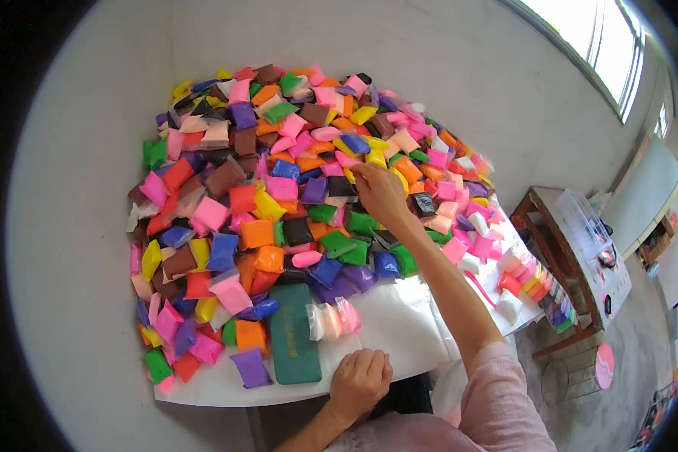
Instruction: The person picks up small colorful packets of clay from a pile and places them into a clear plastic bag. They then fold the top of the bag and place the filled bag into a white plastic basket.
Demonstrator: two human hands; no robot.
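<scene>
My right hand (382,190) reaches into the middle of a large heap of small, soft, coloured packets (260,233). Its fingers are bent together next to a yellow packet (375,157); what they pinch, if anything, is hidden. At the table's front edge, my left hand (361,380) is closed in a fist, with nothing showing in it. Above and to its left lie a dark green flat case (294,335) and a clear bag with peach and pink packets (334,319). A purple packet (251,368) lies left of the case.
The heap covers most of the white tabletop (399,316) against the walls. Small colourful packets stand in rows (539,282) at the right end. Beyond are a wooden desk (572,248) with a clear plastic box (582,220) and a wire basket (576,377) on the floor.
</scene>
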